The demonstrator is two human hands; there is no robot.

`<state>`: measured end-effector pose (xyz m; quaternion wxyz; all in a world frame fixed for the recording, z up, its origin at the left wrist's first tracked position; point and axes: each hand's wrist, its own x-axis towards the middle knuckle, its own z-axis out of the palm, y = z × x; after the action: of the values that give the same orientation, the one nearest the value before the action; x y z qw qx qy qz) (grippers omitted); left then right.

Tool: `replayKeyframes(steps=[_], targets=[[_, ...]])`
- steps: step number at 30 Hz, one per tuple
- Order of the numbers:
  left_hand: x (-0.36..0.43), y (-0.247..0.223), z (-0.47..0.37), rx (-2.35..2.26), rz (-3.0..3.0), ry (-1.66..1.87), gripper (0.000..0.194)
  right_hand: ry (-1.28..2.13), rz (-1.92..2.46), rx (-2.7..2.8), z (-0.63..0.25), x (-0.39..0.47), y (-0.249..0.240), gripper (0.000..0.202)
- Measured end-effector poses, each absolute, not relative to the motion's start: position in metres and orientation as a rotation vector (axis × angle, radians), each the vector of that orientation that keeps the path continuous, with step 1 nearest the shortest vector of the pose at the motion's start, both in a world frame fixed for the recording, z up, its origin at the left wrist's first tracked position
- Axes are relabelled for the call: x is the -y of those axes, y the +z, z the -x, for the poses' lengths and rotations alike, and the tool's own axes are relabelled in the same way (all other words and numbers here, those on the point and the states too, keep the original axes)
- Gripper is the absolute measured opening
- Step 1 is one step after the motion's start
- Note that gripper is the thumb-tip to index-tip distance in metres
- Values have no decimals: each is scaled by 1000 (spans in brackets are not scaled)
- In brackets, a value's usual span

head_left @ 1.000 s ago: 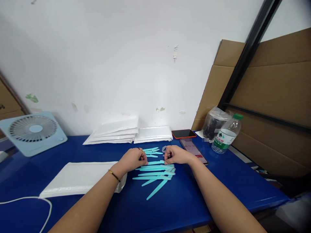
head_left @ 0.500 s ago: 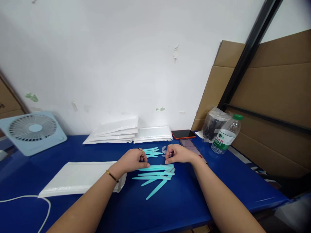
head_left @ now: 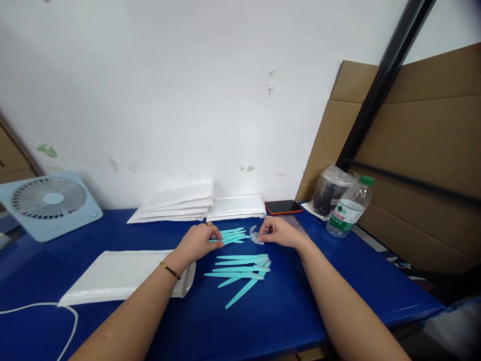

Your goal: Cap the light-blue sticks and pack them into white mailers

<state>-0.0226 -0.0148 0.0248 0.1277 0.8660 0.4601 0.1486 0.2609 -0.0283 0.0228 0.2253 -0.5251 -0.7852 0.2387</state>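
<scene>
My left hand (head_left: 203, 238) is closed in a pinch on the left end of a turquoise eyebrow razor in the far group (head_left: 235, 233). Beside the other ends of these razors lie small clear plastic caps (head_left: 255, 237). My right hand (head_left: 280, 233) has thumb and finger together on one of the caps, partly hidden by the fingertips. Closer to me, several more turquoise eyebrow razors (head_left: 240, 275) lie fanned out, their pale heads gathered on the right and handles pointing left.
A white padded envelope (head_left: 120, 273) lies at left, with stacked envelopes (head_left: 176, 205) by the wall. One phone (head_left: 283, 206) is at the back; another (head_left: 296, 224) is partly under my right hand. A fan (head_left: 54, 200), a cable (head_left: 73, 321) and a water bottle (head_left: 349, 210) stand around.
My left hand has moved from the near razors up to the far group. My right hand has shifted slightly away from me and right, at the caps. The near razors lie uncovered.
</scene>
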Motion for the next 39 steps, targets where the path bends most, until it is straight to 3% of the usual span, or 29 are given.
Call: replayKeyframes(steps=[8,18,24,28,34,39], targets=[[28,20,4,-1181,-2583,223,17,807,1324,2484,-255,38,27,23],[22,36,20,-1431,-2625,257,18,674,1345,2169,-262,28,24,24],[21,34,19,-1406,-2635,295,18,894,1312,2070,-255,30,24,36],[18,30,20,-1402,-2650,302,17,1085,1240,2043,-254,24,15,29],[15,30,29,-1498,-2557,361,22,924,1380,1986,-267,18,14,26],[32,32,13,-1213,-2567,294,30,911,1342,2242,-263,31,29,29]])
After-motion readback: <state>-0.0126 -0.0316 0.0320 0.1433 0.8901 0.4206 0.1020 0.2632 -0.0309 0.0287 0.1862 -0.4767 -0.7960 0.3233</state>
